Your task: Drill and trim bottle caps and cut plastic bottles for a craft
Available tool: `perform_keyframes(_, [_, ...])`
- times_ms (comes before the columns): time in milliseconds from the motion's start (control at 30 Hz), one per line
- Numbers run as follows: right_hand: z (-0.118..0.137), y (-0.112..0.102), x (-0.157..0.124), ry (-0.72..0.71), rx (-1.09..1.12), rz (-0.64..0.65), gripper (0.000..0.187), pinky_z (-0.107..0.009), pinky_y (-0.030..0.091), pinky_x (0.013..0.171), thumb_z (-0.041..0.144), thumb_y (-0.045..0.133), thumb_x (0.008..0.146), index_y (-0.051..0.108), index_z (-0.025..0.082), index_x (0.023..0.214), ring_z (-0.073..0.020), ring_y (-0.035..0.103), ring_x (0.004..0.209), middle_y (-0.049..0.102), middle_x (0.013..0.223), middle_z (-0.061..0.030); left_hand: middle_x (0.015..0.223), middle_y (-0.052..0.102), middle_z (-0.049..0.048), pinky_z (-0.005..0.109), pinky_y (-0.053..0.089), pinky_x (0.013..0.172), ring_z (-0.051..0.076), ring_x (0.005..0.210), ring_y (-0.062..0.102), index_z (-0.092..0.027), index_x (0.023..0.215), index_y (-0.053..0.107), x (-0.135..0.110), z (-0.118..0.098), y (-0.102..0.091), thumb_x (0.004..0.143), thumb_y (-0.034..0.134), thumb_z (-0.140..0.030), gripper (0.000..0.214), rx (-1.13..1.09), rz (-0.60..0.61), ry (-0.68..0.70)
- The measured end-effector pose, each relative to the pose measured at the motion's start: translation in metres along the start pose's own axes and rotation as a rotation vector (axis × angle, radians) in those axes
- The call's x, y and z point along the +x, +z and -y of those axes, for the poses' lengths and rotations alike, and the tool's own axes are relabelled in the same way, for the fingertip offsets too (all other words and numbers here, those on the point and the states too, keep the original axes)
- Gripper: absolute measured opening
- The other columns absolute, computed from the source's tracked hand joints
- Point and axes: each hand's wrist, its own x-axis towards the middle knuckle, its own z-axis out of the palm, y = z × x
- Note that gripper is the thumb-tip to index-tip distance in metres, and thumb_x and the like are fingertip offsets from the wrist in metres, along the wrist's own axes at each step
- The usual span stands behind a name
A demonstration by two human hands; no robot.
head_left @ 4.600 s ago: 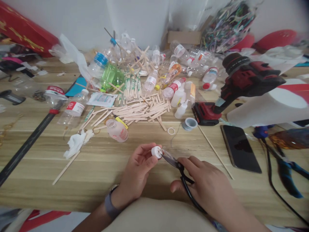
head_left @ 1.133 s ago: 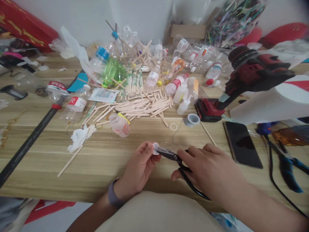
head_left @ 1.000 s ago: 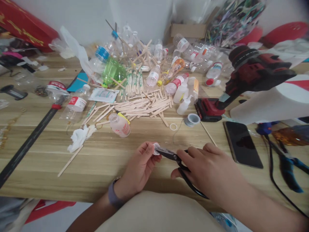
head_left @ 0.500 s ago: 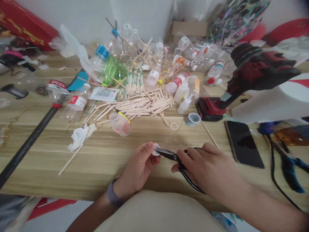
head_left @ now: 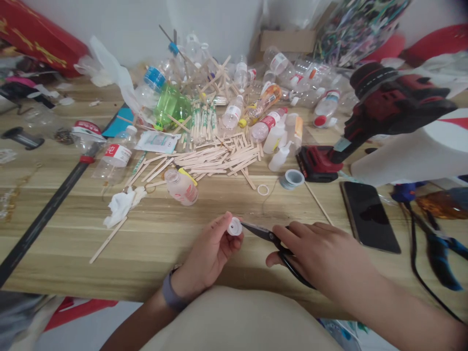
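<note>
Pinched in my left hand (head_left: 214,248) is a small white bottle cap (head_left: 234,226), its hollow side facing up with a dark spot inside. My right hand (head_left: 314,248) grips black-handled scissors (head_left: 261,232) with the blades together. Their tip lies at the cap's right edge; I cannot tell whether it touches. Both hands are just above the wooden table (head_left: 157,248) near its front edge. Beyond them lie a white ring (head_left: 263,189), a grey spool (head_left: 292,179) and a small capless bottle (head_left: 181,187).
Wooden sticks (head_left: 215,158) and plastic bottles (head_left: 234,114) crowd the back. At right are a red and black power tool (head_left: 387,109), a phone (head_left: 370,217) and pliers (head_left: 440,253). A black tube (head_left: 44,219) with a bottle top slants across the left.
The scissors' tip has drawn back from the inside of the cap to its right edge. My right hand has shifted slightly right, and the cap's hollow now shows more fully.
</note>
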Motion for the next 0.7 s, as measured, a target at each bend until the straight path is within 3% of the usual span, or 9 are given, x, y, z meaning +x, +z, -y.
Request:
perform_keyframes(233, [0.001, -0.003, 0.000, 0.011, -0.018, 0.025, 0.039, -0.033, 0.035, 0.049, 0.054, 0.046, 0.096, 0.063, 0.022, 0.082, -0.0216, 0.065, 0.053, 0.060, 0.063, -0.0003, 0.063, 0.056, -0.0029, 0.018, 0.039, 0.053, 0.006, 0.056, 0.049, -0.012, 0.084, 0.065, 0.000, 0.001, 0.001, 0.067, 0.080, -0.052, 0.046, 0.012, -0.033, 0.010])
perform_keyframes(467, [0.000, -0.005, 0.002, 0.012, 0.011, 0.024, 0.043, -0.033, 0.040, 0.048, 0.062, 0.052, 0.090, 0.065, 0.021, 0.084, -0.0222, 0.066, 0.053, 0.061, 0.065, -0.0003, 0.064, 0.056, -0.0028, 0.019, 0.039, 0.053, 0.007, 0.055, 0.048, -0.013, 0.081, 0.065, -0.001, 0.001, -0.001, 0.071, 0.076, -0.054, 0.044, 0.041, -0.044, 0.044])
perform_keyframes(567, [-0.002, -0.002, 0.001, 0.013, 0.063, 0.043, 0.049, -0.033, 0.041, 0.048, 0.065, 0.048, 0.090, 0.065, 0.020, 0.090, -0.0226, 0.066, 0.054, 0.061, 0.067, -0.0008, 0.063, 0.055, -0.0030, 0.019, 0.038, 0.053, 0.007, 0.055, 0.047, -0.013, 0.079, 0.064, 0.001, 0.001, -0.001, 0.073, 0.075, -0.053, 0.041, 0.050, -0.046, 0.059])
perform_keyframes(700, [-0.006, 0.005, 0.000, 0.044, 0.105, 0.038, 0.072, -0.036, 0.046, 0.054, 0.077, 0.024, 0.088, 0.065, 0.018, 0.093, -0.0283, 0.067, 0.071, 0.062, 0.077, -0.0088, 0.063, 0.053, -0.0031, 0.019, 0.036, 0.052, 0.007, 0.057, 0.044, -0.013, 0.075, 0.063, 0.002, 0.001, 0.000, 0.073, 0.075, -0.051, 0.039, 0.038, -0.086, 0.066])
